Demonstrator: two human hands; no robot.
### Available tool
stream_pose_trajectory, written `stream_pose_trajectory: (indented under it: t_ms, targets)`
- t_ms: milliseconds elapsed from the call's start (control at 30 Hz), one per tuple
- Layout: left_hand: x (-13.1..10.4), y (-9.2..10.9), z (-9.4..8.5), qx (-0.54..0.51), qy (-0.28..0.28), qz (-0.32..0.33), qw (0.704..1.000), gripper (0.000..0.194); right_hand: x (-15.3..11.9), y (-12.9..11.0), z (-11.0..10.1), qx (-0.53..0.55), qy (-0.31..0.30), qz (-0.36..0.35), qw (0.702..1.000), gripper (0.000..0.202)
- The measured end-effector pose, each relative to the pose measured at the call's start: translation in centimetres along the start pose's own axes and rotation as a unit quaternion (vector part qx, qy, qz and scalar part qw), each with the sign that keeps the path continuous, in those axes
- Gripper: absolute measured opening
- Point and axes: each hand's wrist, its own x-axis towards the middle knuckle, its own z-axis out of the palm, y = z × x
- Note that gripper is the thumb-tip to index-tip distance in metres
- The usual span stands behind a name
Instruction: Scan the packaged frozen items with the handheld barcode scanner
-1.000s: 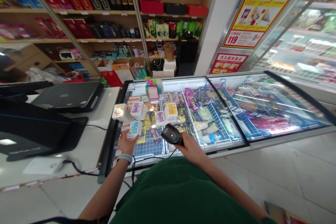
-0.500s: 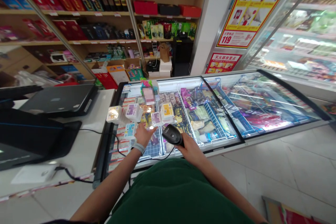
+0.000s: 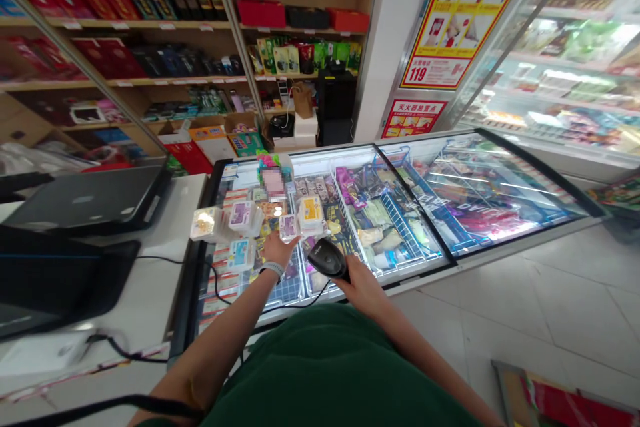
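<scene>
While our right hand (image 3: 364, 285) clasps the scanner (image 3: 327, 258), our left hand (image 3: 278, 252) spreads its fingers beside a purple-labelled box (image 3: 289, 227)

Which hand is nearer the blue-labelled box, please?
Left: the left hand is right of the blue-labelled box; the right hand, holding the scanner, is farther right.

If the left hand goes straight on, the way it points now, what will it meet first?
Most likely the small purple-labelled pack just ahead of the left hand. Its fingers look very near that pack, perhaps already touching, but depth is hard to judge from this one view.
</scene>
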Motion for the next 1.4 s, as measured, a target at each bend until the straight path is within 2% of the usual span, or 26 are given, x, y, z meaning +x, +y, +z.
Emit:
stream_pose_trajectory:
  t_ms: [133,233,333,467,600,733,900,1100,1200,1333,1400]
  targets:
    - [-0.1,-1.4,-0.2,-0.005,0.013,0.012,1.0,0.065,0.3,-0.3,0.0,0.001,-0.008,-0.001,1.0,0.015]
    - [0.0,-2.3,-0.3,-0.01,0.023,0.02,0.999,0.067,0.6,-0.6,0.0,-0.002,-0.015,0.002,1.0,0.014]
    - [0.3,-2.7,-0.2,-0.014,0.035,0.021,0.999,0.066,0.8,-0.8,0.1,0.001,-0.023,-0.003,1.0,0.015]
    - [0.1,-2.8,-0.4,-0.019,0.051,0.033,0.998,0.056,0.8,-0.9,0.2,0.016,-0.025,-0.011,1.0,0.017]
    - [-0.9,-3.4,-1.5,-0.024,0.072,0.059,0.995,0.056,0.8,-0.8,0.3,0.011,-0.024,-0.009,1.0,0.018]
    - [-2.4,-5.0,-3.1,-0.031,0.092,0.094,0.991,0.057,0.9,-0.8,0.4,-0.001,-0.026,-0.015,1.0,0.016]
    - [-4.3,-6.7,-5.0,-0.044,0.158,0.177,0.97,0.055,1.1,-1.5,0.6,-0.004,-0.033,-0.043,0.999,0.014]
    - [-5.6,-7.4,-6.2,-0.038,0.197,0.223,0.954,0.054,1.3,-2.6,0.5,0.001,-0.052,-0.068,0.996,0.016]
    - [-6.0,-7.5,-6.6,-0.027,0.186,0.212,0.959,0.053,1.3,-2.9,0.5,0.003,-0.059,-0.078,0.995,0.016]
    - [-6.6,-7.2,-7.3,-0.001,0.133,0.153,0.979,0.055,1.4,-3.1,0.6,-0.006,-0.063,-0.089,0.994,0.016]
    - [-6.9,-7.1,-7.5,0.002,0.123,0.138,0.983,0.056,1.4,-3.2,0.7,-0.011,-0.069,-0.089,0.994,0.015]
